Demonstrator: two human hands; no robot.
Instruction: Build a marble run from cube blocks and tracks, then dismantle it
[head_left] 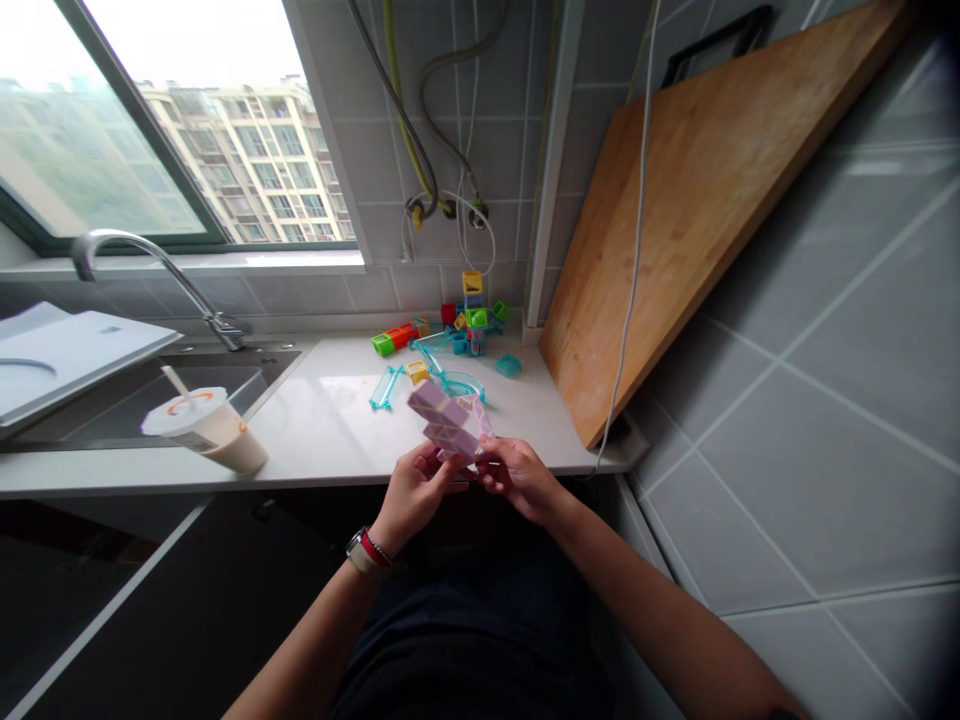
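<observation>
A pink and white folding snake puzzle, bent into a stepped, blocky shape, is held just above the counter's front edge. My left hand grips its lower left side, with thumb and fingers closed on it. At the lower right end, my right hand pinches it between thumb and fingers. My fingers hide part of its underside. Close beyond it on the counter lie a turquoise ring-shaped plastic piece and a yellow cube block.
Several coloured toy blocks cluster by the wall. A lidded drink cup with a straw stands left, near the sink and its faucet. A large wooden board leans at right, a white cable hanging before it.
</observation>
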